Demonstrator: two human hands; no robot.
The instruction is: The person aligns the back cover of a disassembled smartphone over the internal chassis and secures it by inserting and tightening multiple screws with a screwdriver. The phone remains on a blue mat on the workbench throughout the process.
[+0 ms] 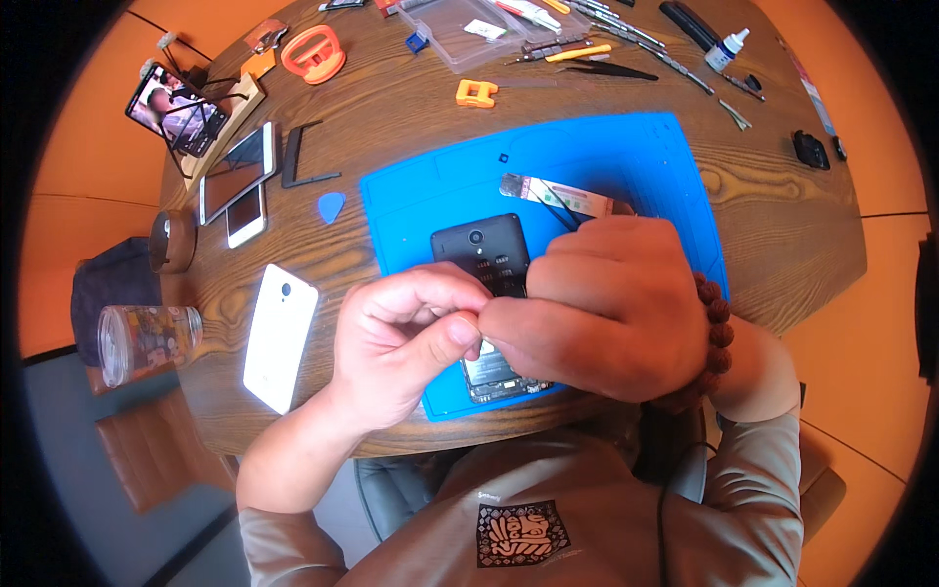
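Note:
An opened smartphone [478, 242] lies on a blue silicone work mat [411, 198], with its black inner back, camera lens and battery [490, 370] exposed. Above it my left hand [411, 337] brings thumb and forefinger together against the fingertips of my right hand [601, 308]. Whatever may be pinched there is too small or hidden. Dark tweezers [561, 207] stick out from my curled right fist, their two tips apart and pointing away from me. Under those tips, a narrow printed strip [524, 186] rests on the mat, partly covered by my right hand.
A white phone back cover [280, 337], a blue pick [331, 207], a black frame piece [292, 158] and two stacked phones [238, 176] lie left. Behind are an orange suction cup [314, 55], a plastic case [458, 44] and several screwdrivers [623, 31]. A clear cup [150, 341] stands at the left edge.

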